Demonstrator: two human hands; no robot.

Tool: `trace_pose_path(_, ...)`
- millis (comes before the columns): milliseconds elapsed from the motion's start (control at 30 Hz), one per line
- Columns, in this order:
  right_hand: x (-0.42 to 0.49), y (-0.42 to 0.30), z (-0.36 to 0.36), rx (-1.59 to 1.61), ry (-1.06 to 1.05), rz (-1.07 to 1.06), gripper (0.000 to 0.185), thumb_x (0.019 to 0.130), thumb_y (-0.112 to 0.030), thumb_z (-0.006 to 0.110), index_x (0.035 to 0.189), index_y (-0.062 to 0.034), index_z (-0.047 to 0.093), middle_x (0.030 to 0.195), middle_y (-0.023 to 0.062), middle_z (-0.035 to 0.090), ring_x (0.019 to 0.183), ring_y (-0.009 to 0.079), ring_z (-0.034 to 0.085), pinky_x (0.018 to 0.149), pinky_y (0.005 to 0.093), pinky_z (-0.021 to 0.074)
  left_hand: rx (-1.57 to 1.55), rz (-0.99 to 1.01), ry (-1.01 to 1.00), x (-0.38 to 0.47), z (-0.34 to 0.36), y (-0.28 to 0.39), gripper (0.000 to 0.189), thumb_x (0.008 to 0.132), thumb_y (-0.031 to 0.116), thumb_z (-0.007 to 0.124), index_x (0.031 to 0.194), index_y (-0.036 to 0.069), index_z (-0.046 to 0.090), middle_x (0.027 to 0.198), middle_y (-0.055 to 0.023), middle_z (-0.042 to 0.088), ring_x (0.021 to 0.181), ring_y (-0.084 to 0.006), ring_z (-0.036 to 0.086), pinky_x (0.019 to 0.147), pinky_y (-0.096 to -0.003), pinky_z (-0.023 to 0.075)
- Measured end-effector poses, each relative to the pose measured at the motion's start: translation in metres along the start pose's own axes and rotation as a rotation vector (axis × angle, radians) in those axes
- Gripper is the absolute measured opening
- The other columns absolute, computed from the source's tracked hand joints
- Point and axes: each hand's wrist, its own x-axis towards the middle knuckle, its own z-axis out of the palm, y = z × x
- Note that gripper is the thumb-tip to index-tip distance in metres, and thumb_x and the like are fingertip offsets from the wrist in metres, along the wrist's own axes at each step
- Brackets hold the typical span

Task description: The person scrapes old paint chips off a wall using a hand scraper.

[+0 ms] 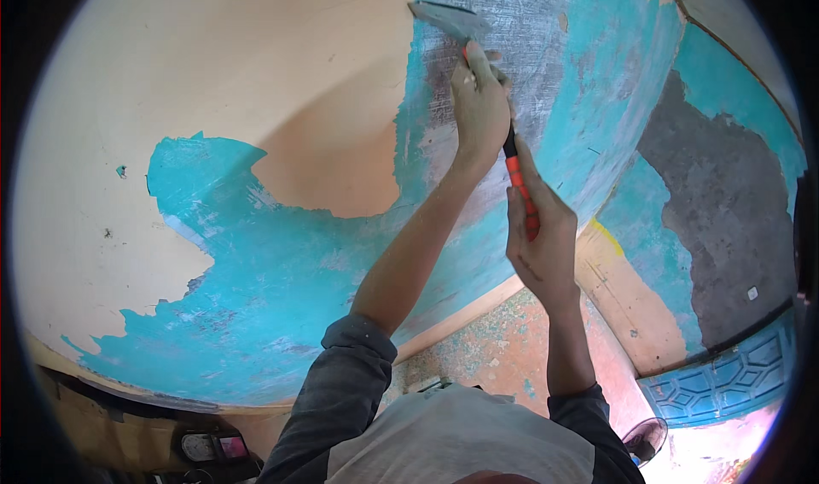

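Both my hands grip a long-handled scraper, with a red and black handle (521, 189) and a wide metal blade (448, 18). My left hand (483, 109) is wrapped around its upper part, just below the blade. Lower down, my right hand (547, 221) holds the red handle end. The blade lies over the wall at the border between cream paint (288, 55) and a scraped grey-white strip (512, 10). Turquoise paint (288, 279) shows below and on both sides of that strip. Whether the blade edge touches the wall cannot be told.
Paint flakes are scattered on the floor (486, 349) below the wall. To the right, the adjoining wall has a bare grey patch (723, 183) with a small white fitting (752, 293). A blue panelled door (723, 375) and a fan (645, 438) are at lower right. Nails protrude from the wall.
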Motion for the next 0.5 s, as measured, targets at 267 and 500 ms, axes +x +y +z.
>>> trace_pose_path(267, 0.013, -0.001, 0.0, -0.017, 0.083, -0.099, 0.057, 0.101, -0.002, 0.056, 0.157, -0.0133, 0.048, 0.084, 0.015, 0.065, 0.064, 0.0155, 0.05, 0.063, 0.0291, 0.0467, -0.017, 0.019, -0.018, 0.015, 0.007, 0.013, 0.057, 0.112, 0.048, 0.032, 0.107, -0.003, 0.056, 0.062, 0.0005, 0.046, 0.045, -0.012, 0.046, 0.043, -0.0291, 0.0393)
trace_pose_path(500, 0.001, -0.002, -0.006, -0.06, -0.012, -0.02, 0.058, 0.101, -0.002, 0.057, 0.157, -0.0135, 0.048, 0.084, 0.0143, 0.065, 0.063, 0.0141, 0.048, 0.062, 0.029, 0.0458, -0.058, -0.025, 0.002, 0.0, 0.001, 0.002, 0.053, 0.112, 0.047, 0.033, 0.106, -0.001, 0.056, 0.062, 0.0002, 0.047, 0.046, -0.0119, 0.046, 0.044, -0.0298, 0.0393)
